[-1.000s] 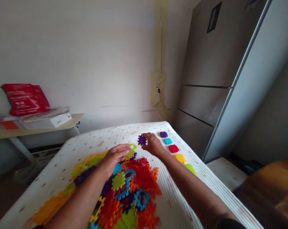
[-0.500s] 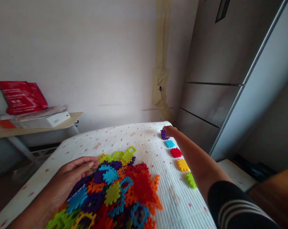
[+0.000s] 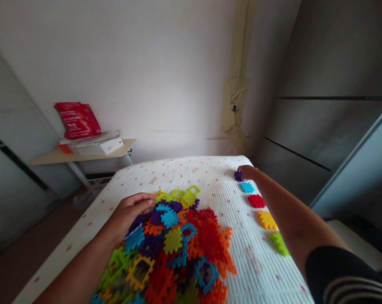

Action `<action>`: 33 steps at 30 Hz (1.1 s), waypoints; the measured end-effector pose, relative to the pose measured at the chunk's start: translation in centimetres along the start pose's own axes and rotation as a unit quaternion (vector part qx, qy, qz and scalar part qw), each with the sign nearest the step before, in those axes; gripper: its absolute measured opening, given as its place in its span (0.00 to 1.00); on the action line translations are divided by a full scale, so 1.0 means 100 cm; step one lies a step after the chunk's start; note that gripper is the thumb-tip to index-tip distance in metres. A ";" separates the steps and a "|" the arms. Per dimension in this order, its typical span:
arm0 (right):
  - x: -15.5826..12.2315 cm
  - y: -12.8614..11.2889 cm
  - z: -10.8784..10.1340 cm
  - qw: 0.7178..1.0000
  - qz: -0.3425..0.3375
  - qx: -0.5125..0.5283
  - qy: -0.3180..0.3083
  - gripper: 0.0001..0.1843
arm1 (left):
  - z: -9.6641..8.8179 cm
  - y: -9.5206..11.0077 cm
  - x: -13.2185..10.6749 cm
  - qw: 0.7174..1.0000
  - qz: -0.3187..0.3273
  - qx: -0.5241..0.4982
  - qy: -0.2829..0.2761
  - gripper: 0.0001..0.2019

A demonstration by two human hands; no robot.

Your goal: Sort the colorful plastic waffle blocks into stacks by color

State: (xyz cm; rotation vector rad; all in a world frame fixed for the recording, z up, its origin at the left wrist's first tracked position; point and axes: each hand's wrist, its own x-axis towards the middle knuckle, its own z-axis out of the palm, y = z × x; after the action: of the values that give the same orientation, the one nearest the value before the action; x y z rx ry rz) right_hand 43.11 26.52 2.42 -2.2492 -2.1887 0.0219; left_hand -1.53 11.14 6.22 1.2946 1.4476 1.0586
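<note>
Touching purple tile [image 3: 238, 175], right hand [image 3: 248, 172], unreadable red bag [image 3: 77, 120]

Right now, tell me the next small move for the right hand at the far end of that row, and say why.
Probably let go and draw the right hand back toward the pile. Its fingers rest on the purple piece, which already lies at the head of the row, beyond the blue piece and red piece. The left hand is on the pile.
</note>
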 end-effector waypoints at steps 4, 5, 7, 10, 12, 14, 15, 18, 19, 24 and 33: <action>0.000 0.003 0.005 0.997 -0.005 -0.018 -0.069 0.17 | 0.000 -0.002 0.004 0.999 0.014 0.035 0.007 0.19; 0.000 0.003 0.005 0.997 -0.008 -0.020 -0.071 0.18 | 0.001 -0.003 0.005 0.998 0.023 0.058 0.008 0.18; -0.001 0.002 0.005 0.998 -0.013 -0.022 -0.061 0.23 | 0.003 -0.006 0.005 0.991 0.048 0.125 -0.008 0.14; -0.004 0.001 0.003 0.999 -0.010 -0.031 -0.034 0.32 | 0.009 -0.008 0.002 0.955 0.122 0.259 -0.081 0.10; -0.008 -0.001 0.000 0.999 -0.009 -0.038 -0.013 0.36 | 0.016 -0.010 -0.001 0.908 0.176 0.357 -0.133 0.12; -0.013 -0.004 -0.005 0.999 -0.019 -0.042 0.004 0.37 | 0.022 -0.011 -0.003 0.852 0.212 0.448 -0.169 0.14; -0.016 -0.006 -0.008 0.999 -0.027 -0.044 0.013 0.36 | 0.026 -0.011 -0.003 0.827 0.221 0.486 -0.180 0.15; -0.026 -0.014 -0.016 0.997 -0.050 -0.047 0.027 0.35 | 0.033 -0.011 -0.003 0.775 0.227 0.563 -0.177 0.14; -0.031 -0.017 -0.019 0.997 -0.058 -0.049 0.031 0.35 | 0.034 -0.010 -0.003 0.766 0.227 0.577 -0.170 0.12; -0.056 -0.038 -0.027 0.990 -0.121 -0.024 0.071 0.31 | 0.033 -0.010 -0.001 0.833 0.253 0.477 -0.123 0.09; -0.133 -0.139 -0.033 0.904 -0.276 0.301 0.123 0.19 | 0.045 -0.009 -0.007 0.991 -0.004 -0.124 -0.042 0.12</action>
State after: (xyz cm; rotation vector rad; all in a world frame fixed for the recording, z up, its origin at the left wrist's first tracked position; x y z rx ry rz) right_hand 28.85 13.64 6.02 -1.2067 -2.1873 0.3377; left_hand 2.66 10.54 4.35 1.1396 1.2153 1.1271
